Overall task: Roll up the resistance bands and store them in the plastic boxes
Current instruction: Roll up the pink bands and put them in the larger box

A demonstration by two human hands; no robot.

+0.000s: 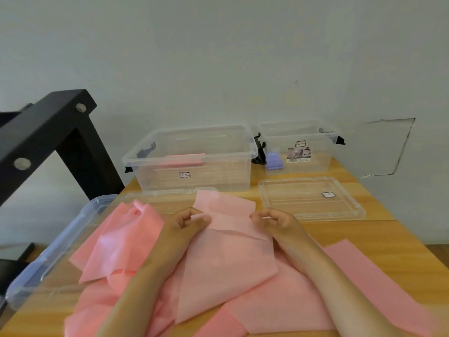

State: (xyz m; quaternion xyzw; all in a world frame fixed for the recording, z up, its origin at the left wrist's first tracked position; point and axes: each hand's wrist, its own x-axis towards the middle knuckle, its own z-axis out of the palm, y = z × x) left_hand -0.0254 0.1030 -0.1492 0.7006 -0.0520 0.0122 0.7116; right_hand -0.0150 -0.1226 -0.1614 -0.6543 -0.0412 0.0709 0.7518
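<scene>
Your left hand (187, 222) and right hand (274, 221) each pinch 1 side edge of the band (226, 254), fingers curled in against the thumbs, right at the fold near its far end. The band lies between the 2 hands on top of the pile (116, 251). Its long axis runs from 12 to 6 o'clock: the far end is turned over toward you and the rest trails down toward your body. Rolling, I judge, has barely begun, and the turns have to travel toward 6 o'clock with both hands kept level so the edges stay square.

The box (230, 171) stands at 12 o'clock from your hands, just past the band's far end, with 1 pink roll (184, 160) in it. Your left hand sits more squarely in front of it, so it looks the nearer one for the drop. The second box (313, 156) is at 1 o'clock, and a lid (311, 198) lies flat on the table (379, 229) before it.

The band is a thin, matte, pale pink sheet, limp and creased, sheer enough that overlapping layers show darker. I expect it to slacken if your pinch loosens
</scene>
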